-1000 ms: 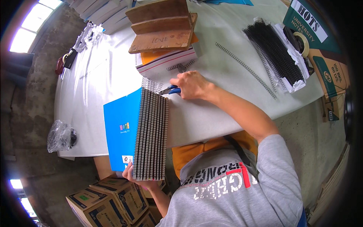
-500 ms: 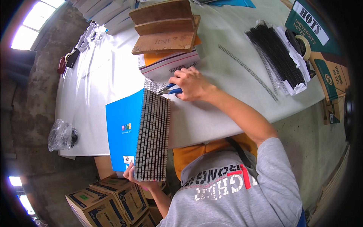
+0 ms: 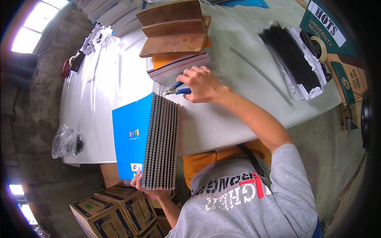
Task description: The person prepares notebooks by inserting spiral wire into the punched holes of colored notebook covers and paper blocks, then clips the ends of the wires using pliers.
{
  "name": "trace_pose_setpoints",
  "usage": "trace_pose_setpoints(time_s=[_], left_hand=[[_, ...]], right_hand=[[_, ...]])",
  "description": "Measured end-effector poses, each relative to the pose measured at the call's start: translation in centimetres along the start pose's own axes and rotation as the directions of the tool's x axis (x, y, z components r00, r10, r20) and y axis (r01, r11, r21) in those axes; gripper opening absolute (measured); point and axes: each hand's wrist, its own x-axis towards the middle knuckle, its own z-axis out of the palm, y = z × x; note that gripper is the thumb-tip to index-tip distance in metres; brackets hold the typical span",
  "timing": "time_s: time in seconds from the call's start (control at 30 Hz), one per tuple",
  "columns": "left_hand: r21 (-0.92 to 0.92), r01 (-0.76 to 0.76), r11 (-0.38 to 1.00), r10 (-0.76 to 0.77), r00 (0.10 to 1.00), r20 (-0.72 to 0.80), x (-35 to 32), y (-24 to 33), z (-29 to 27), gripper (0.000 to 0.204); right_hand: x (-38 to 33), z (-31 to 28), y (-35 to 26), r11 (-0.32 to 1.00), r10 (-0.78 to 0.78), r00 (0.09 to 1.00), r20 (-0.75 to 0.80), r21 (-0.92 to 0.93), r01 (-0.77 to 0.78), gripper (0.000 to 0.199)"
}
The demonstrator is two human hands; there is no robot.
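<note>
In the head view, clock positions are read from the middle. The stack of spiral-bound notebooks (image 3: 160,142), the bound spines toward the camera and a blue cover (image 3: 129,115) on its left, lies around 8 o'clock, across the near edge of the white-topped table (image 3: 222,127). At half past 7 the left hand (image 3: 139,181) grips the stack's lower end, digits curled against the cover's bottom edge; the rest of that grip is hidden.

Just past 12 the right hand (image 3: 201,84) is part-closed around blue-handled wire cutters (image 3: 183,91), the handles spread apart. Their tips point toward 9, at the loose coil ends (image 3: 159,88) above the stack's top; whether they touch wire cannot be told.

Just before 12, a wooden stand (image 3: 172,29) sits on a paper pile (image 3: 178,66). At 2 o'clock lies a single spiral coil (image 3: 262,77), with a bundle of black coils (image 3: 291,59) farther out. A crumpled clear plastic bag (image 3: 63,141) is at 9, cardboard boxes (image 3: 115,212) at 7.
</note>
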Motion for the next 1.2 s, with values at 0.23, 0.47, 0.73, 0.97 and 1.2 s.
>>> trace_pose_setpoints(time_s=[0.23, 0.47, 0.73, 0.97, 1.2], left_hand=[[-0.004, -0.020, 1.000, 0.020, 1.000, -0.024, 0.2, 0.4, 0.2, 0.047], [0.015, -0.054, 0.998, 0.054, 0.998, -0.025, 0.2, 0.2, 0.1, 0.053], [0.015, -0.034, 0.999, 0.035, 0.999, -0.029, -0.3, -0.3, 0.0, 0.058], [0.006, -0.008, 1.000, 0.008, 1.000, -0.008, 0.3, 0.5, 0.2, 0.059], [0.016, -0.029, 0.999, 0.030, 1.000, -0.008, 0.3, 0.5, 0.1, 0.058]], right_hand=[[0.3, 0.2, -0.2, 0.998, -0.046, 0.996, 0.083, -0.047, 0.050, 0.028], [0.3, 1.4, 0.3, 0.991, 0.026, 0.986, 0.168, 0.129, -0.048, 0.019], [0.1, 0.1, 0.4, 0.999, 0.004, 1.000, -0.020, 0.047, -0.003, 0.028], [0.6, 0.9, -0.2, 0.999, -0.031, 0.999, 0.015, 0.015, 0.031, 0.025], [0.6, 1.4, 0.0, 0.995, -0.019, 0.999, 0.034, 0.103, 0.015, 0.017]])
